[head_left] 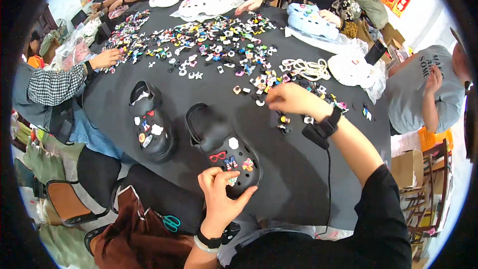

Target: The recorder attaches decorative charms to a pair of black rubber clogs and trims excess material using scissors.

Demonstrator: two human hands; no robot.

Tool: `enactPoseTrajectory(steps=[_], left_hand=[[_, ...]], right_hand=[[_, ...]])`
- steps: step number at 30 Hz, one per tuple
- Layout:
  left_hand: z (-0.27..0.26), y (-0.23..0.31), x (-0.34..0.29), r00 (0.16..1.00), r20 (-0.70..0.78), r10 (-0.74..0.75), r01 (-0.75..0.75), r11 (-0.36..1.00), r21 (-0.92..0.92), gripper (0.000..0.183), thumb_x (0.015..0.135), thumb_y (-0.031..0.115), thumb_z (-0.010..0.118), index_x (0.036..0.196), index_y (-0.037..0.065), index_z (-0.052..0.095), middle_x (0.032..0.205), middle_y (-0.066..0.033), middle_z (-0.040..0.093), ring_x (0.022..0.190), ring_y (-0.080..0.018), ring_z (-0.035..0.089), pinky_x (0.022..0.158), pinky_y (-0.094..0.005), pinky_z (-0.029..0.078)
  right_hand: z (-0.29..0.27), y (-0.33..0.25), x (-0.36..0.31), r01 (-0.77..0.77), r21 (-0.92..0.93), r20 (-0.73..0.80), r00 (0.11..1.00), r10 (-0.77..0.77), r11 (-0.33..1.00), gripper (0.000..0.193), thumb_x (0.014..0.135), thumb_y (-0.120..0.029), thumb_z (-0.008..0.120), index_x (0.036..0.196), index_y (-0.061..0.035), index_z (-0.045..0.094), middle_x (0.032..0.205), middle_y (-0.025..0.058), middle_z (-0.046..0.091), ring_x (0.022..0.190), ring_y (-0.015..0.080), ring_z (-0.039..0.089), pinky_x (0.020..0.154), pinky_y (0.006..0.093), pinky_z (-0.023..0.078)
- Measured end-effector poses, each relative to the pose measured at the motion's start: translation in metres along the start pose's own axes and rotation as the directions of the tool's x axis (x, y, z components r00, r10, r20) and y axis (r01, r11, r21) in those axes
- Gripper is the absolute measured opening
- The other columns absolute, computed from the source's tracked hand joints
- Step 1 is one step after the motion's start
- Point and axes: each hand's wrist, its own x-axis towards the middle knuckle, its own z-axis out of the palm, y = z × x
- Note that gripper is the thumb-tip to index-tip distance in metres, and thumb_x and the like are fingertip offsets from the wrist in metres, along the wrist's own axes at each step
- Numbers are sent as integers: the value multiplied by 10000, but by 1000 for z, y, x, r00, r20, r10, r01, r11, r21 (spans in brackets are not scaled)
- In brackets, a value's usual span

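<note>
A black clog (212,137) lies in front of me, its toe toward me. It carries a white charm, red glasses, a blue-and-red letter-shaped charm and an orange-pink figure. My left hand (219,201) grips the toe, thumb at the side and fingers by a pale green charm (232,181). Over the near edge of the charm pile hovers my right hand (297,102), fingers bent down and drawn together; anything between them is hidden. Beneath it are small dark charms (283,120). A second black clog (151,125), with similar charms, stands to the left.
Many loose shoe charms (214,40) spread over the dark table (298,184). White cords (306,68) and pale clogs (311,22) in plastic lie farther back. Another person's hand (107,59) reaches in from the left; more people sit beyond. Teal-handled scissors (170,223) lie lower left.
</note>
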Motion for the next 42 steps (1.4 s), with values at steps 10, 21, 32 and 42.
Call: enactPoseTrajectory(steps=[10,21,32,42], left_hand=[[0,-7,-4,1000,8,11,-11,1000,-12,565,585,262,909,1026,117,587,1017,-94,392,984,-258,381,854,-378,353],[1,-12,-8,999,11,-49,50,996,-79,557,591,270,907,1042,158,599,991,-64,429,990,-255,367,856,-385,332],[0,-9,-5,996,70,-53,54,998,-12,597,570,237,920,1051,145,577,1034,-82,366,990,-245,363,844,-367,347],[0,-4,-4,995,80,-56,56,998,12,624,549,205,910,1025,77,528,1036,-103,369,1006,-241,380,894,-349,342]], right_hand=[[-4,61,166,-296,-221,-177,949,260,929,459,799,-84,539,1244,-169,613,1151,205,641,1089,356,608,968,411,463],[9,53,114,273,-196,-94,951,-295,942,411,720,53,575,1033,-176,713,1115,127,625,1023,334,610,897,409,492],[-43,39,16,-13,582,-45,998,48,813,318,885,-50,651,1198,-60,594,1128,100,628,812,128,636,651,258,578],[-51,62,47,51,58,-255,966,-34,997,257,787,-111,657,1041,-84,687,977,101,710,935,255,681,840,379,533]])
